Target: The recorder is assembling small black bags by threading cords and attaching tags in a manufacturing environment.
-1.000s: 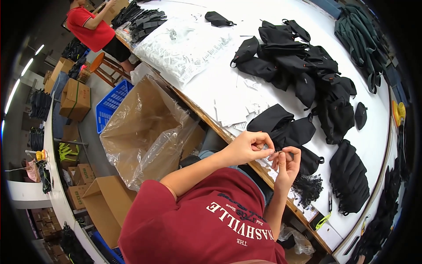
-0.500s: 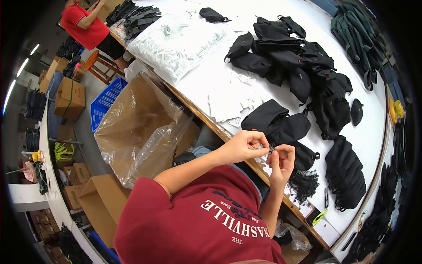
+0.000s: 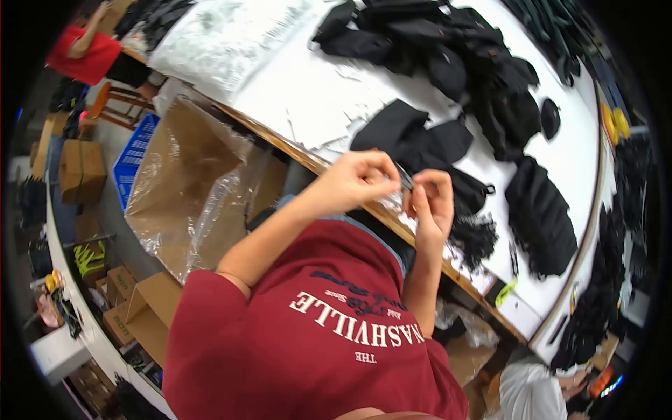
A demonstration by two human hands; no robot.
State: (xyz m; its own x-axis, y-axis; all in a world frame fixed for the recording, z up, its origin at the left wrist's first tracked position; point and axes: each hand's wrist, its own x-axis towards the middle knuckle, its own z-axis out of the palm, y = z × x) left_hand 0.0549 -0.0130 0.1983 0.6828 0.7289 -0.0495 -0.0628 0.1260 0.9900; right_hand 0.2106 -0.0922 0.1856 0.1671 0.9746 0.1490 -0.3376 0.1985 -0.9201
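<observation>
My left hand (image 3: 365, 180) and my right hand (image 3: 432, 201) come together over the table's front edge, both closed in a pinch. Between their fingertips is a thin dark cord (image 3: 405, 178), partly hidden and blurred, so its exact kind is unclear. Just beyond the hands lies a flat black fabric pouch (image 3: 402, 131). A bundle of black strings (image 3: 474, 238) rests to the right of my right hand, at the table edge. White paper tags (image 3: 318, 119) are spread on the table beyond my left hand.
A heap of black bags (image 3: 500, 105) covers the far table, with a stack of black pouches (image 3: 539, 217) at right. A plastic bag of white labels (image 3: 224, 42) lies far left. A plastic-lined carton (image 3: 185, 182) stands left of the table. People stand far left and at lower right.
The whole view has shifted, so the table and its things sit higher in the picture. Both hands keep their pinch close together. A person in white has come into view at lower right.
</observation>
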